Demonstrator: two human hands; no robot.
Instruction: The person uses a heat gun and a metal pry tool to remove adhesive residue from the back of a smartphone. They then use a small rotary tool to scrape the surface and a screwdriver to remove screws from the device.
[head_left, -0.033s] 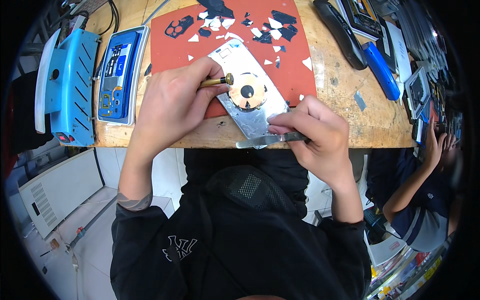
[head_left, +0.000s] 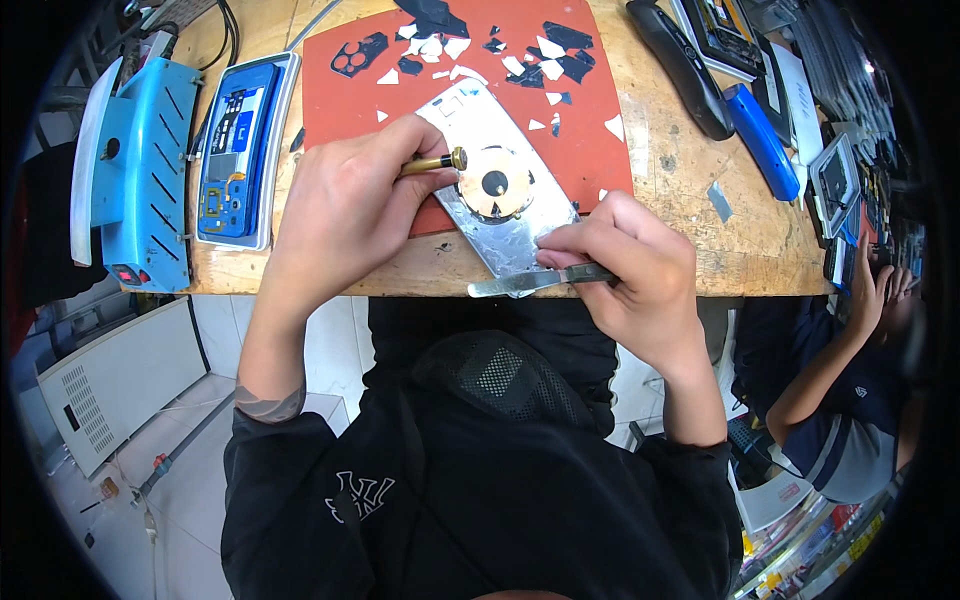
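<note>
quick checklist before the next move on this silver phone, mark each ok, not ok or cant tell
1. Left hand gripping the brass-coloured tool: ok.
2. Right hand holding the flat metal blade: ok.
3. Copper-coloured disc exposed to view: ok.
4. Silver phone wholly over the red mat: not ok, its near end extends past the mat's near edge.
5. Mat clear of debris: not ok, black and white fragments lie scattered on it.
6. Phone resting flat: cannot tell from this overhead view.
</note>
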